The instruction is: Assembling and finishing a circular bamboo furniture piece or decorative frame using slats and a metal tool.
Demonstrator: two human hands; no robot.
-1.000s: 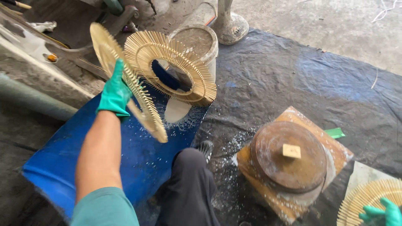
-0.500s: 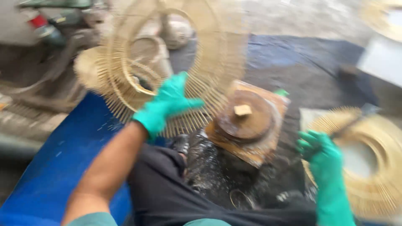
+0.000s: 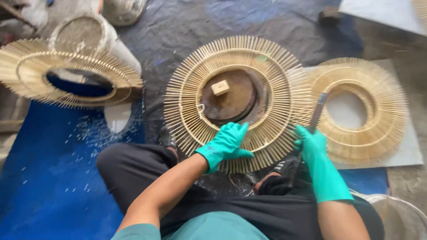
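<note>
A round sunburst frame of thin bamboo sticks [image 3: 191, 84] lies flat around a brown round disc [image 3: 231, 100] with a small wooden block [image 3: 220, 87] on top. My left hand [image 3: 226, 143], in a green glove, presses flat on the frame's near rim. My right hand [image 3: 311, 144], also gloved, grips a long dark blade-like tool [image 3: 316, 116] at the frame's right edge. My legs in dark trousers lie under both arms.
A second sunburst frame [image 3: 66, 75] rests on a pale bucket [image 3: 86, 33] at the left. A third [image 3: 362, 109] lies on a grey board [image 3: 407, 151] at the right. Blue sheet [image 3: 49, 178] covers the left floor, dark tarp [image 3: 178, 26] the middle.
My left hand carried the frame from the left and set it flat over the brown disc. My right hand moved in to the frame's right edge with the tool.
</note>
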